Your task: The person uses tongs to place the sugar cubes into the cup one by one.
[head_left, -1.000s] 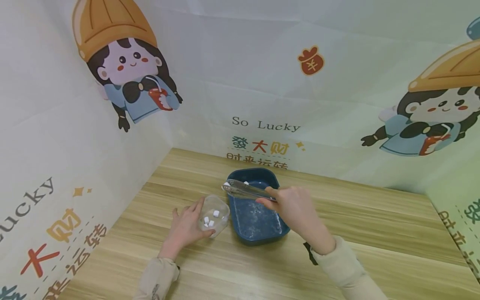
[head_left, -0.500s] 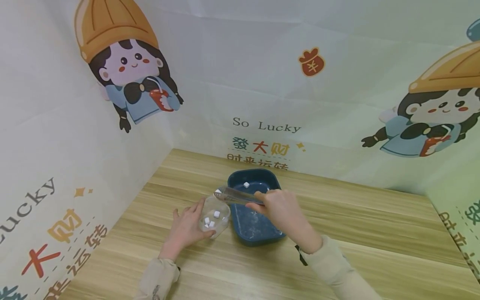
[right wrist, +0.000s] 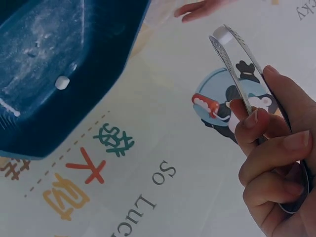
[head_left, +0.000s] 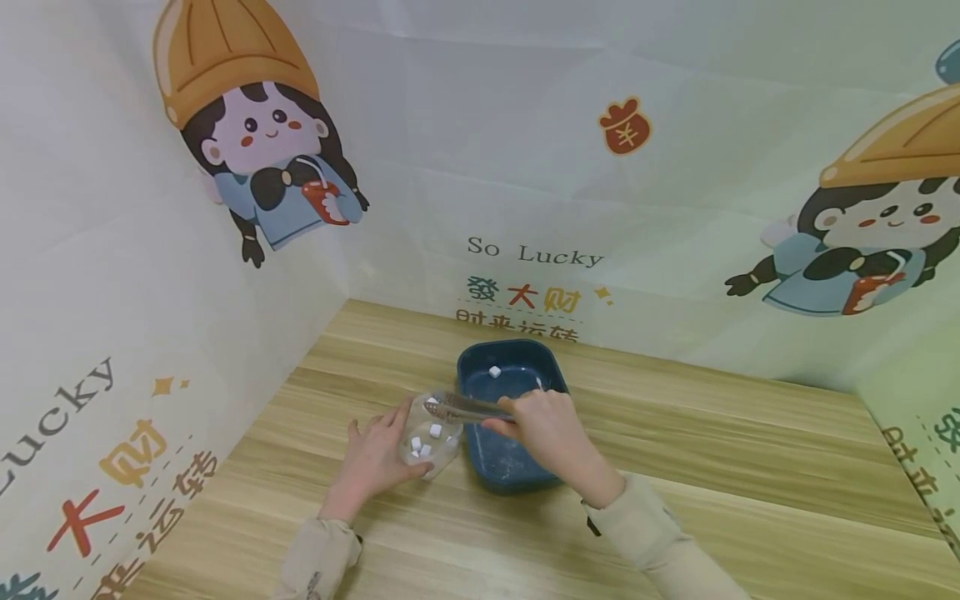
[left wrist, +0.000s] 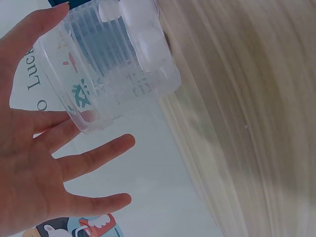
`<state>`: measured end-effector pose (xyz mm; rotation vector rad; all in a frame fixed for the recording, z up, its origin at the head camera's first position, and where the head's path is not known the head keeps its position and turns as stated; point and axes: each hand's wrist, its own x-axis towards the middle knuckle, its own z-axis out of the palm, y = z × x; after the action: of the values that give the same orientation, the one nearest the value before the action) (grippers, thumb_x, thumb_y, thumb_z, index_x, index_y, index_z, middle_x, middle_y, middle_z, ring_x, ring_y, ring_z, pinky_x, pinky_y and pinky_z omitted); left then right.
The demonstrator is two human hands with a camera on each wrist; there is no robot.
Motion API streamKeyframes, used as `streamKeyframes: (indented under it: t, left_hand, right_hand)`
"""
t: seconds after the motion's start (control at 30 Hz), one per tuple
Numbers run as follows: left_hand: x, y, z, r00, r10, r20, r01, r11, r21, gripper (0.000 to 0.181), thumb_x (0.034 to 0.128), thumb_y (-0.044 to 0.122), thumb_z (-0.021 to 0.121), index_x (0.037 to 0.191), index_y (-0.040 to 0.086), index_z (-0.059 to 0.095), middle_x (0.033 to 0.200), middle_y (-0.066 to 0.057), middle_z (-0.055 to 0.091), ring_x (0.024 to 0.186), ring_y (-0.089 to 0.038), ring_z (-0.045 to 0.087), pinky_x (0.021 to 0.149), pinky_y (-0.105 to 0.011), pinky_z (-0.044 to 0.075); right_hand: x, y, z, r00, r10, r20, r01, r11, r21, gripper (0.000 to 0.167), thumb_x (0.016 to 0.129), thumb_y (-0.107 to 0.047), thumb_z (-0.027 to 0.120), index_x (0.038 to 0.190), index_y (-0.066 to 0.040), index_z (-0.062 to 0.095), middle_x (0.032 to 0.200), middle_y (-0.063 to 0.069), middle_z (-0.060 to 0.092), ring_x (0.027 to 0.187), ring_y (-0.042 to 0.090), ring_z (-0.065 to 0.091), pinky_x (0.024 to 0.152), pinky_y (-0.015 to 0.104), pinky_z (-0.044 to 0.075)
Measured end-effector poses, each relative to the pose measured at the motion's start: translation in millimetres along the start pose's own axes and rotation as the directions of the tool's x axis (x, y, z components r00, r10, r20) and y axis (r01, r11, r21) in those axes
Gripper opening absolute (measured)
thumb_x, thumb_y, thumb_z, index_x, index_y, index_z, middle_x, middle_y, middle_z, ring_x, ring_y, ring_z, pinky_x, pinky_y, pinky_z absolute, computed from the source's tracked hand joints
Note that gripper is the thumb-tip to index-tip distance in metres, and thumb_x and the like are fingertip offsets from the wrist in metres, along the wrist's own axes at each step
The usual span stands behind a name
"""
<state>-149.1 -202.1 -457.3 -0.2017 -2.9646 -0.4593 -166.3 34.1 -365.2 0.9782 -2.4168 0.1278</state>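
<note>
My left hand [head_left: 378, 450] holds a clear plastic container [head_left: 444, 454] between thumb and fingers on the table. Several small white cubes [head_left: 436, 431] lie inside it. The left wrist view shows the thumb at the rim, with two fingers [left wrist: 98, 158] spread away from the wall. In my right hand [head_left: 553, 429] are metal tongs [head_left: 472, 407], gripped by curled fingers. A white cube [right wrist: 223, 34] is pinched between the tong tips, which are over the container in the head view. Beneath the right hand stands a dark blue tray [head_left: 506, 467].
One white cube [head_left: 494, 372] rests at the tray's far end. The tray stands just right of the container on the wood-grain table [head_left: 712, 442]. A printed backdrop [head_left: 675, 217] rises behind the table and at both sides.
My right hand has carried the tongs and their cube left and toward me, from above the tray's left edge to over the container. The left hand keeps its hold on the container.
</note>
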Motion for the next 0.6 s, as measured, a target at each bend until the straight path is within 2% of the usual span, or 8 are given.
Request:
streamKeyframes:
  t: [0.3,0.6]
  left_hand:
    - [0.1,1.5,0.0,1.000,-0.004,0.005,0.004,1.000,0.001,0.103,0.0585,0.050,0.075,0.138,0.004,0.028,0.131,-0.015,0.049,0.111,-0.040,0.050,0.093,-0.072,0.023]
    - [-0.2,1.3,-0.1,1.000,-0.009,0.007,0.009,1.000,-0.004,0.103,0.0586,0.049,0.075,0.138,0.004,0.028,0.133,-0.015,0.047,0.112,-0.041,0.049,0.093,-0.072,0.021]
  right_hand:
    - [-1.8,0.8,5.7,0.999,0.006,0.038,-0.006,1.000,0.003,0.040,0.076,-0.047,0.061,0.052,-0.018,0.045,0.044,-0.011,0.021,0.040,0.003,0.017,0.037,0.014,0.006]
    - [-2.0,5.2,7.2,1.000,0.016,0.008,-0.016,0.999,0.028,0.042,0.074,-0.044,0.064,0.050,-0.018,0.042,0.042,-0.011,0.019,0.038,0.003,0.014,0.039,0.015,0.002]
